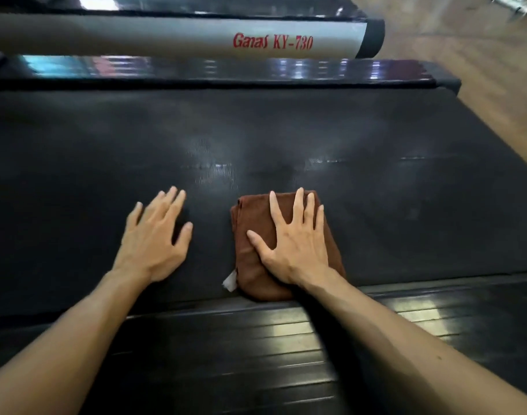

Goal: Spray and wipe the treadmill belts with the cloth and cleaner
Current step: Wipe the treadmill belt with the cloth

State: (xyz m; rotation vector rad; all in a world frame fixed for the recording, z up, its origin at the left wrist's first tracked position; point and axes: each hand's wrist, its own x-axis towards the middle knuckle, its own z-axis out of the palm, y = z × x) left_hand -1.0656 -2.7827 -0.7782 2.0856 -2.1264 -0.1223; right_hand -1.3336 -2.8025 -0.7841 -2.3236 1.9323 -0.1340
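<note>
Gym floor, wood-look planks (481, 40), runs past the machine at 1–2 o'clock. Treadmill belt (286, 130) fills most of the view: matte black, fine-grained rubber, flat, w/ a faint stitched seam line across mid-frame.

Hands: right hand (295, 244) lies flat on the cloth (256, 265), fingers straight and spread, palm pressing down, no curl round the fabric. Left hand (157, 235) at 9 o'clock of the cloth, apart from it, also flat on bare belt w/ fingers extended, gripping nothing; reads as bracing.

Cloth: rust-brown, folded to a thick rough rectangle, soft nap (microfibre-type, est.), small white tag (230, 281) poking out at its 7 o'clock corner. It sits on the belt's near edge, just touching the side rail (256, 339).

Progress (judgement): wet-looking sheen patches (214, 163) at 11–12 o'clock of the cloth suggest spray is already down on this stretch. Wiping under way, not finished: sheen is uneven, streaky. Far strip of the belt toward 12 o'clock and the span toward 3 o'clock look duller; can't tell if wiped or untouched. Cleaner bottle not in view. Other belts not visible, so presumably left to do.

Surroundings: near side rail is glossy black, ribbed lengthwise. Far rail (226, 70) is glossy too, reflecting lights. Beyond it a grey rounded frame tube (166, 34) w/ red lettering "Ganas KY-730" and black end cap.
</note>
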